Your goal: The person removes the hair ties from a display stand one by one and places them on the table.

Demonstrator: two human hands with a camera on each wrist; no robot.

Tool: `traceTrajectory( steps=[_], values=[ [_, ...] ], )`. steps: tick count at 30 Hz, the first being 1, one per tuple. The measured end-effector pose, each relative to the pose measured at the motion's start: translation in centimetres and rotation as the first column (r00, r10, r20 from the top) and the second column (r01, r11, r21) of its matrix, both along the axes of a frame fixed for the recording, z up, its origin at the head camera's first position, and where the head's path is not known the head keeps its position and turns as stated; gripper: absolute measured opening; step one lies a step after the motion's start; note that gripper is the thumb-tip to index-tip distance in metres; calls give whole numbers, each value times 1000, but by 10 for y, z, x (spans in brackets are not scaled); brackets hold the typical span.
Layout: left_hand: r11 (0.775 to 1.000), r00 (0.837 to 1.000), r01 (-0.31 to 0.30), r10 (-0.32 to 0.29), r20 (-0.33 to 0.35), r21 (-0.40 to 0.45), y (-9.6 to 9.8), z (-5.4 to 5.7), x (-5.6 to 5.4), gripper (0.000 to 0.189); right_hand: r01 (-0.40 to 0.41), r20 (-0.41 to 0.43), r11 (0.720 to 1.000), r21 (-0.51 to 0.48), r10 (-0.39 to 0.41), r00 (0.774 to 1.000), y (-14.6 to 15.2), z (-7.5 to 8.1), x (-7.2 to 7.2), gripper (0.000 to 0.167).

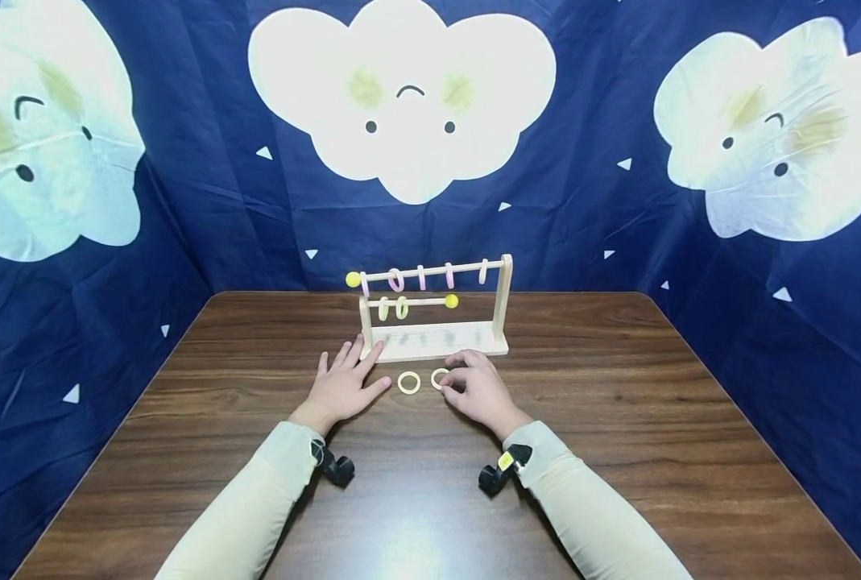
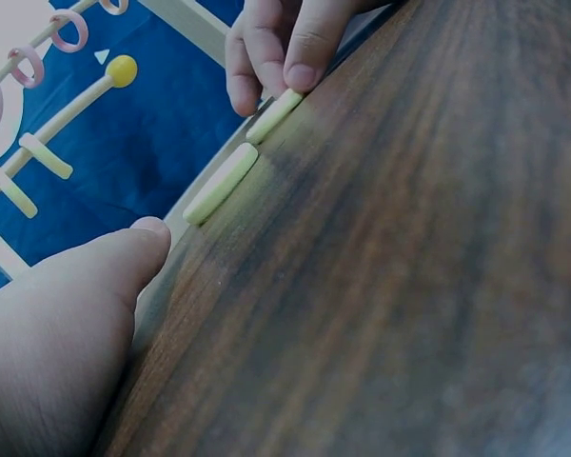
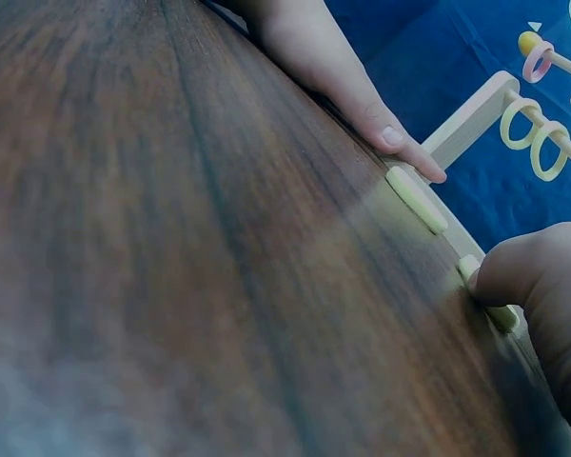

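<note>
A wooden ring stand (image 1: 437,343) has two horizontal bars. Several pink rings (image 1: 449,276) hang on its upper bar, and two pale yellow rings (image 1: 382,308) hang on the lower one. In front of its base, one pale yellow ring (image 2: 221,185) lies flat on the table. To the right, my right hand (image 1: 478,393) pinches another pale yellow ring (image 1: 434,377) at table level between thumb and fingers, which partly cover it. My left hand (image 1: 339,391) rests with spread fingers on the table, fingertips by the left end of the base.
Yellow balls (image 1: 353,279) cap the bars' free ends. The brown wooden table (image 1: 618,419) meets dark blue cloth walls (image 1: 589,234) printed with white clouds. Black wrist cameras (image 1: 339,470) are strapped on both sleeves.
</note>
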State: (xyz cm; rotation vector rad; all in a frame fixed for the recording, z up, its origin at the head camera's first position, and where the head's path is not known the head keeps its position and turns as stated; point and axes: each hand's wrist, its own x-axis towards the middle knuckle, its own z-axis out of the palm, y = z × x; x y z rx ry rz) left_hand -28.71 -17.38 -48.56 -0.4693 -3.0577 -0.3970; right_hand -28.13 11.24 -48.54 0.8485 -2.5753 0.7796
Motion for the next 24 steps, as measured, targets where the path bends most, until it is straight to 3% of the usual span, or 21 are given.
traceTrajectory(
  steps=[11, 18, 24],
  values=[
    [1000, 1000, -1, 1, -15, 8, 2, 1, 0, 74, 6, 7, 999, -31, -6, 1000, 2, 0, -2, 3],
    [1000, 1000, 1, -1, -16, 14, 1, 0, 1, 75, 45, 30, 984, -175, -40, 999, -4, 5, -6, 13],
    [1000, 1000, 11, -11, -6, 6, -3, -2, -1, 75, 98, 98, 955, -278, -73, 992, -16, 14, -23, 19]
  ],
)
